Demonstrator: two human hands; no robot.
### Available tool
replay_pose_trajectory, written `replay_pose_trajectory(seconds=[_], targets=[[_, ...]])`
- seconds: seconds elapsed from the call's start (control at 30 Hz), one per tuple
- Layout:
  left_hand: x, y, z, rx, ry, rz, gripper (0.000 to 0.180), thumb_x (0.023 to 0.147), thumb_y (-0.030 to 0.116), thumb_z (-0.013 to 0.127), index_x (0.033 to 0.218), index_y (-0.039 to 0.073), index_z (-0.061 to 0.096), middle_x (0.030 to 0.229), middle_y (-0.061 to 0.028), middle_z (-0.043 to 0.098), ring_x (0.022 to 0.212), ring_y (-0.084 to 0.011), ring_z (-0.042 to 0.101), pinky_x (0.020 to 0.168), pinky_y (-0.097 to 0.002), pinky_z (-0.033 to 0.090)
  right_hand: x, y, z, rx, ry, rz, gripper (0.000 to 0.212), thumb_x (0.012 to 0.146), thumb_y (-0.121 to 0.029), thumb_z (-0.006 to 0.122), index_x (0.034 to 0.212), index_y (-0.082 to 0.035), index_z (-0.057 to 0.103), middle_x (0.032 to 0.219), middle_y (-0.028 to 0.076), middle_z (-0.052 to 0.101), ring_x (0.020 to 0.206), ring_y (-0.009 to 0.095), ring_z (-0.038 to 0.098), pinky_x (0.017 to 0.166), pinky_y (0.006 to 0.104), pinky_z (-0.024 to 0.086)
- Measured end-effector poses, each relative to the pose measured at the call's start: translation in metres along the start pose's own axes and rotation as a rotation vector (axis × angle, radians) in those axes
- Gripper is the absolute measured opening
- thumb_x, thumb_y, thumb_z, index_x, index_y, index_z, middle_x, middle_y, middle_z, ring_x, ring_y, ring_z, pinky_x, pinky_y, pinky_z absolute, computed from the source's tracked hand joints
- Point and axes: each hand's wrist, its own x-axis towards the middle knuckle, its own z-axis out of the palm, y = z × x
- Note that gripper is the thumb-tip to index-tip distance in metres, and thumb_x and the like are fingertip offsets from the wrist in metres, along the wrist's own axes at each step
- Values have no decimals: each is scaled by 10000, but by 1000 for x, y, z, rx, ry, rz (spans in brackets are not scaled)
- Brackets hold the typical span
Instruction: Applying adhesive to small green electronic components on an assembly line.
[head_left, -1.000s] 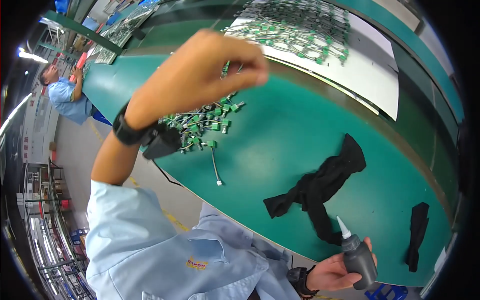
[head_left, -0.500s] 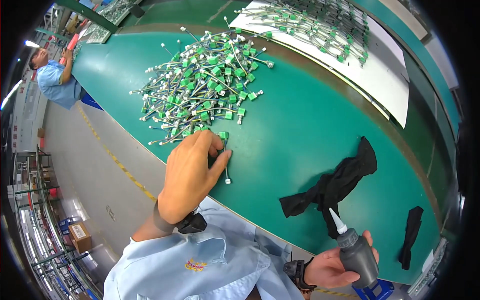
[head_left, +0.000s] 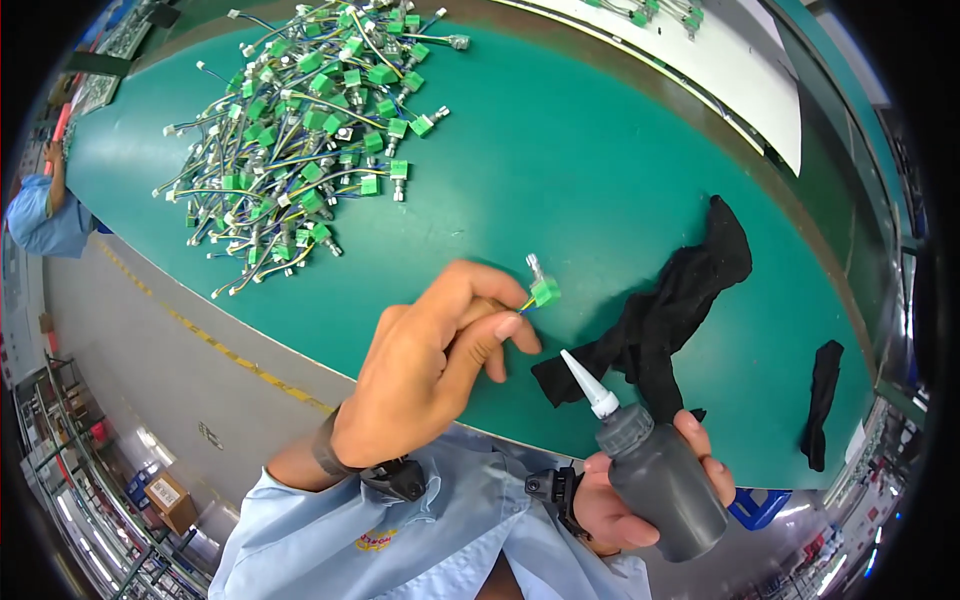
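Tabletop (head_left: 560, 150) is a deep plain green, kinda teal. The connector pile (head_left: 383, 75) at upper left is brighter green blocks with silvery metal ends, white plugs, and wires mixing grey, yellow and blue. The single connector (head_left: 545, 291) mid-frame matches: green block, silver end, a bit of yellow and blue wire. Bottle (head_left: 668, 490) at lower right is solid dark grey, with a white nozzle (head_left: 588, 382). Both the big cloth (head_left: 665, 315) right of centre and the narrow strip (head_left: 822, 400) at far right are plain black. White sheet (head_left: 730, 55) up top right. Shirt (head_left: 300, 530) at the bottom is pale blue with a yellow-and-reddish emblem (head_left: 377, 541). Grey floor (head_left: 160, 360) at left, yellow stripe (head_left: 240, 365) across it.
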Motion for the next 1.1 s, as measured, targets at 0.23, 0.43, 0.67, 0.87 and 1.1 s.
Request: replay_pose_trajectory(seconds=[0.23, 0.43, 0.67, 0.87, 1.1], targets=[[3, -12, -7, 169, -61, 90, 36, 929, 32, 611, 923, -2, 600, 598, -24, 636, 468, -57, 519, 449, -212, 374, 6, 1, -2, -177, -72, -215, 599, 1011, -430, 299, 1263, 108, 368, 1253, 228, 344, 885, 363, 637, 731, 399, 537], [3, -13, -8, 233, -104, 145, 23, 893, 12, 635, 878, 16, 617, 523, 5, 599, 432, -37, 492, 449, -189, 341, 5, 4, 3, -150, -99, -199, 617, 1012, -441, 294, 1278, 113, 342, 1245, 231, 342, 880, 370, 641, 713, 389, 537], [3, -13, -5, 245, -70, 179, 52, 847, -24, 654, 839, 17, 623, 508, 15, 553, 442, -37, 471, 454, -204, 331, 5, 0, -3, -241, -183, -171, 630, 1012, -440, 305, 1289, 126, 313, 1251, 231, 337, 874, 371, 643, 703, 378, 529], [3, -13, -5, 262, -74, 177, 58, 838, -31, 653, 835, 18, 624, 506, 17, 540, 448, -39, 464, 454, -207, 328, 6, 1, -3, -261, -188, -190, 632, 1011, -439, 305, 1283, 130, 315, 1252, 231, 338, 875, 373, 642, 728, 387, 522], [3, -14, -5, 280, -78, 178, 59, 839, -28, 654, 832, 21, 621, 505, 18, 541, 442, -42, 465, 452, -207, 326, 6, 8, 0, -166, -168, -212, 618, 1009, -437, 306, 1278, 118, 325, 1254, 227, 338, 873, 375, 639, 741, 399, 517]])
